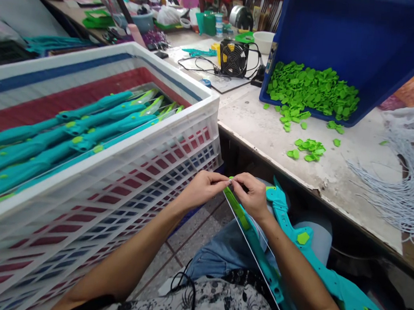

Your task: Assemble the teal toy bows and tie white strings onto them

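Note:
My left hand (204, 189) and my right hand (252, 193) meet fingertip to fingertip above my lap, both pinched closed. Between them is the green tip of a long teal and green plastic piece (238, 205), which looks like a toy bow. A small shiny bit shows at the fingertips, too small to name. A thin white line, perhaps a cord, runs from near the tip down along the piece toward my body. Under my right forearm, a second curved teal piece (313, 257) with green inserts lies across my legs.
On my left stands a white plastic crate (196, 109) holding several similar teal pieces (87, 137). A tilted blue bin (315, 30) spills small green parts (314, 89) onto the table (245, 115). White cords (399, 187) hang over its right edge. A black fan (234, 58) stands farther back.

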`<state>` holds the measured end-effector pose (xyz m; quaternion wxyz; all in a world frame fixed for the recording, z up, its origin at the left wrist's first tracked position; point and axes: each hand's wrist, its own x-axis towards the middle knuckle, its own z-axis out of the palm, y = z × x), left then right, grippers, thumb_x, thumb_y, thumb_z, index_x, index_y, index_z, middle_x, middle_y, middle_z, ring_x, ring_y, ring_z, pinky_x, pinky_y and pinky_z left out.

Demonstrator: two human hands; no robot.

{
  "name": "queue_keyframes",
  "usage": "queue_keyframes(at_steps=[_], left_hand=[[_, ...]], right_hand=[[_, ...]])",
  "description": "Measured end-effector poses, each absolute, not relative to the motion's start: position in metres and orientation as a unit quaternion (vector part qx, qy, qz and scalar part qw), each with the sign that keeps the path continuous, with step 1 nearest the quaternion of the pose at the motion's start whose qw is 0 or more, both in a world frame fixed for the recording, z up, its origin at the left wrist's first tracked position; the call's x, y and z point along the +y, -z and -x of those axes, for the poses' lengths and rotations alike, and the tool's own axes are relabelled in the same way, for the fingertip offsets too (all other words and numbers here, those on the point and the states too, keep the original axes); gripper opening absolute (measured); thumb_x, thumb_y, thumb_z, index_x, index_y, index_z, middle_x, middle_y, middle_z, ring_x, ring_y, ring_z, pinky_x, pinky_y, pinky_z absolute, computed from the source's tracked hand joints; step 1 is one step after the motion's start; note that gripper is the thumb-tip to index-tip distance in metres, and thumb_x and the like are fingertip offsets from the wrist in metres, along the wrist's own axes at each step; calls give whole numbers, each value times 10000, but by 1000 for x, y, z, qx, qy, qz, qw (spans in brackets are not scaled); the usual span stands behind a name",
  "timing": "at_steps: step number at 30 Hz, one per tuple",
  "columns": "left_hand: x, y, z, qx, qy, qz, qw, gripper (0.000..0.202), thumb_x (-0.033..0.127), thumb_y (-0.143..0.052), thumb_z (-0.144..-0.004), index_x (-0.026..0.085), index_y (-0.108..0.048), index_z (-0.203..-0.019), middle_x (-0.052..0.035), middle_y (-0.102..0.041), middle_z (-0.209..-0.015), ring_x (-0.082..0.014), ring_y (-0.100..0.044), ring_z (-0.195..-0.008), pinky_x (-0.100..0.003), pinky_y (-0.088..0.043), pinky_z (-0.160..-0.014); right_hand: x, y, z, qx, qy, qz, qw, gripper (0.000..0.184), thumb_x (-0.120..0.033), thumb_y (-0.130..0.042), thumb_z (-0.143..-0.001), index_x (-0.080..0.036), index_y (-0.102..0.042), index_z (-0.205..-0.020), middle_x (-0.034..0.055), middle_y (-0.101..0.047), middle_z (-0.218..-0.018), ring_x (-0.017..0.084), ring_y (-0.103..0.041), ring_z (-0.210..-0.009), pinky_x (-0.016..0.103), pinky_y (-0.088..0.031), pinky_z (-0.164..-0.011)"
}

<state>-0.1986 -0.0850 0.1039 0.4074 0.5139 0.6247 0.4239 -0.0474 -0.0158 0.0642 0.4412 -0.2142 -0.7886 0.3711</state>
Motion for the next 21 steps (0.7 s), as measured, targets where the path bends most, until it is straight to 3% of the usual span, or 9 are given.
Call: queue_keyframes(at_steps=[11, 16, 19, 21], left_hand=[[-92, -89, 199, 669, -410, -535, 313, 240, 338, -577, -767, 189, -765, -762, -23, -744, -736, -185, -645, -664, -238, -463, -618], [-96, -87, 194, 697, -387, -555, 236, 250, 327, -561, -802, 171, -755, -779, -16, -713, -665, -153, -610, -590, -227, -427, -565], [-99, -84, 187, 672, -445, -538, 246, 222, 327, -584, -815, 173, -743, -831, -32, -725, -780, -165, -647, -711, -232, -479, -641], [-107, -78, 181, 633, -520, -495, 290, 256, 336, -607, -819, 193, -710, -1005, -61, -712, -1013, -196, -664, -879, -245, -522, -672]], right_hand=[[-19, -53, 47, -847, -269, 184, 419, 191, -199, -466, -921, -186, -620, -809, 54, -631, -784, 157, -593, -740, 274, -478, -683], [-21, -48, 59, -818, -251, 285, 433, 157, -151, -488, -847, -180, -585, -727, 26, -582, -706, 149, -546, -672, 269, -435, -641], [-21, -48, 50, -805, -289, 303, 420, 141, -188, -502, -859, -187, -597, -754, 11, -600, -727, 136, -562, -680, 252, -442, -654], [-20, -45, 24, -817, -290, 303, 395, 152, -233, -490, -900, -193, -616, -825, 17, -632, -782, 144, -590, -741, 259, -463, -709]])
